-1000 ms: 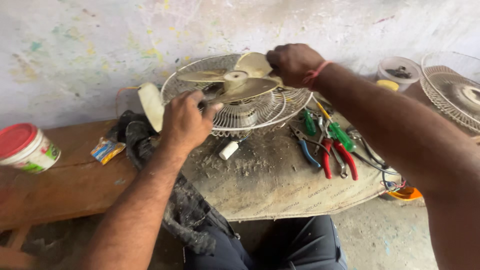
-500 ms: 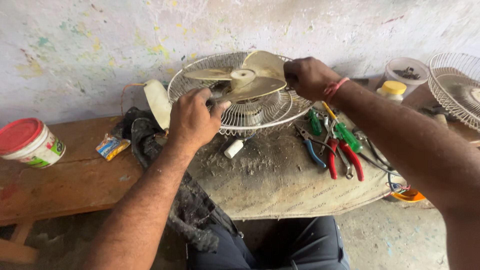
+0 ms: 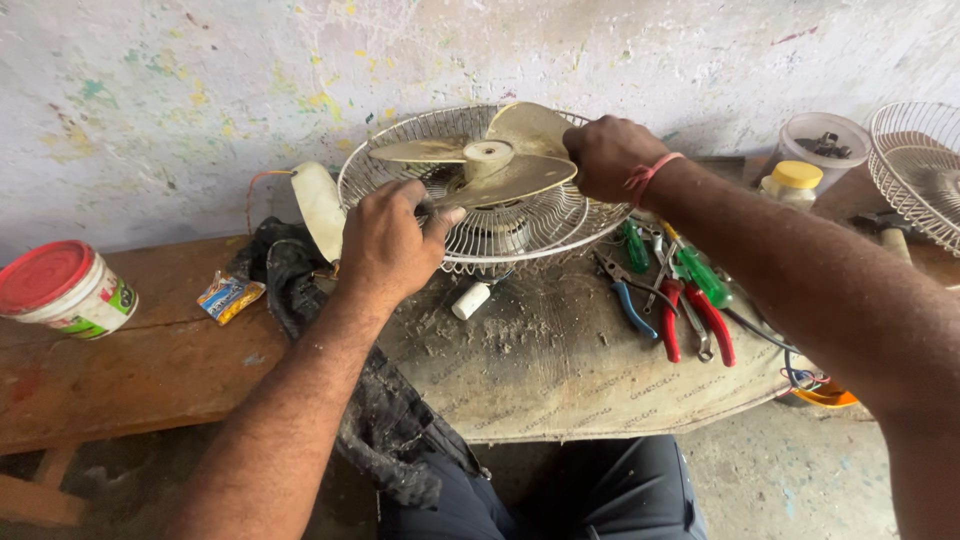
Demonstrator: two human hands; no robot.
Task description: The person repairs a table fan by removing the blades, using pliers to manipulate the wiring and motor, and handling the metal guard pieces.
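Both hands had barely shifted: left hand (image 3: 385, 240) gripped a blade (image 3: 505, 182), right hand (image 3: 608, 157) clenched the grille (image 3: 480, 235) rim at the desk's (image 3: 150, 360) back edge.

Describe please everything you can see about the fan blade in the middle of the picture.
The fan blade looks like dull beige plastic, dusty and yellowed. It has three broad paddles joined to a round hub in the middle. It sits face up inside a white wire guard, which lies on a dirty mat on the bench. The right hand grips the far paddle at its edge. The left hand rests on the guard's near rim, its thumb touching the nearest paddle's tip.
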